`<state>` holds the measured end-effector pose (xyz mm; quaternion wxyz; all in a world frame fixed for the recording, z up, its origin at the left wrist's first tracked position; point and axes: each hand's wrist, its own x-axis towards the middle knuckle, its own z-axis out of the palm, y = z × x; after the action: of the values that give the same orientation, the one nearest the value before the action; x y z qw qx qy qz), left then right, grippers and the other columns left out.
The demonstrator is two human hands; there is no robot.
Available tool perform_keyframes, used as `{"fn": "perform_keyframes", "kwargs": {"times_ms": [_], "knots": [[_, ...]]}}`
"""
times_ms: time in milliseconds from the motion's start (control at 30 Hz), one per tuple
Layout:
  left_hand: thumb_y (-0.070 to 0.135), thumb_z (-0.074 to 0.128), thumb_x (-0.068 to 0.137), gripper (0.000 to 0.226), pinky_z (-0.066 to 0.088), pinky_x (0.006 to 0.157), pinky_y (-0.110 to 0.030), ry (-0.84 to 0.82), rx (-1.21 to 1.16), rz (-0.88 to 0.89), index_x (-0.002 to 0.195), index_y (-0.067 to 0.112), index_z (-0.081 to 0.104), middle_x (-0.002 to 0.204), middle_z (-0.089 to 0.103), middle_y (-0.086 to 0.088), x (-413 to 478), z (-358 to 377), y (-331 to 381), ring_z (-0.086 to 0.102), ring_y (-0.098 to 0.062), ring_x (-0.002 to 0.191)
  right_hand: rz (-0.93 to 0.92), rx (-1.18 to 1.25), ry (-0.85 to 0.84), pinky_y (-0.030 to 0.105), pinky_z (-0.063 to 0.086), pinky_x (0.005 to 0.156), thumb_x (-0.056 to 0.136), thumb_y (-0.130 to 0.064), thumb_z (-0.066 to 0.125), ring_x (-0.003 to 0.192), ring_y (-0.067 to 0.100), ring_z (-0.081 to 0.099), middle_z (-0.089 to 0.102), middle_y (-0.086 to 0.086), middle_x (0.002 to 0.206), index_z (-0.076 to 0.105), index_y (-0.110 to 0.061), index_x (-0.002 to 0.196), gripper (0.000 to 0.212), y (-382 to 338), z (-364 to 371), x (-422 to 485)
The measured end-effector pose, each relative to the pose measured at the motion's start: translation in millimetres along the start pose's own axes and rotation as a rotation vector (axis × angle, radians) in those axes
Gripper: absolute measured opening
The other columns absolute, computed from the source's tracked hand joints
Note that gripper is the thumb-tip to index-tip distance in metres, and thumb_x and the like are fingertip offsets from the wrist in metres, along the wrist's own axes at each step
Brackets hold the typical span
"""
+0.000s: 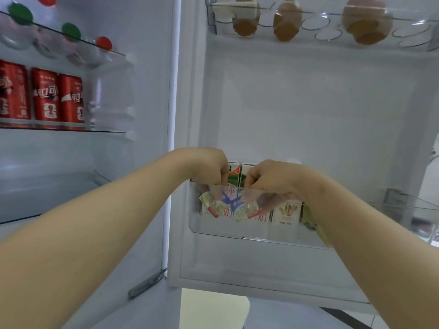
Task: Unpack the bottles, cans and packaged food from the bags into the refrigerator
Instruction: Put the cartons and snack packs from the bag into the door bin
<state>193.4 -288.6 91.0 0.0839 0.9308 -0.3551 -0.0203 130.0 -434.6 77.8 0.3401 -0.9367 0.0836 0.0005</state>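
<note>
At the door bin (261, 231) | I read left hand (209, 166) pinching one milk carton (234, 173), right hand (273, 178) curled over the neighbouring carton (245, 170) | both upright, long axis vertical, touching, just beneath my knuckles | almond carton (286, 213) crowds the right; open room only upward, I judge.

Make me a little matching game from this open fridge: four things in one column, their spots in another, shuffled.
Things:
1 eggs
2 red cans
3 cartons
4 red and green caps

Places:
A lower door bin
B top glass shelf
C door's top rack
D second shelf inside

Pairs: 1-C, 2-D, 3-A, 4-B.
</note>
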Motion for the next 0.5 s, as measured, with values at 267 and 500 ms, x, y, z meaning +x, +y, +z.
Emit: {"fn": "perform_keyframes", "kwargs": {"times_ms": [267, 500], "knots": [[0.022, 0.07, 0.081, 0.014, 0.046, 0.08, -0.028, -0.283, 0.21, -0.02, 0.081, 0.029, 0.058, 0.096, 0.062, 0.006, 13, -3, 11, 0.06, -0.019, 0.095, 0.065, -0.102, -0.196, 0.028, 0.058, 0.068, 0.081, -0.005, 0.069, 0.068, 0.018, 0.07, 0.072, 0.004, 0.075, 0.064, -0.01, 0.078, 0.007, 2, -5, 3], [0.014, 0.065, 0.086, 0.037, 0.052, 0.066, -0.021, -0.408, 0.208, -0.081, 0.122, 0.011, 0.056, 0.108, 0.064, -0.005, 15, -2, 16, 0.063, -0.018, 0.08, 0.118, -0.048, -0.319, 0.023, 0.056, 0.055, 0.085, 0.003, 0.061, 0.064, 0.018, 0.071, 0.073, 0.007, 0.071, 0.066, -0.004, 0.086, 0.009, 4, -6, 5]]}}
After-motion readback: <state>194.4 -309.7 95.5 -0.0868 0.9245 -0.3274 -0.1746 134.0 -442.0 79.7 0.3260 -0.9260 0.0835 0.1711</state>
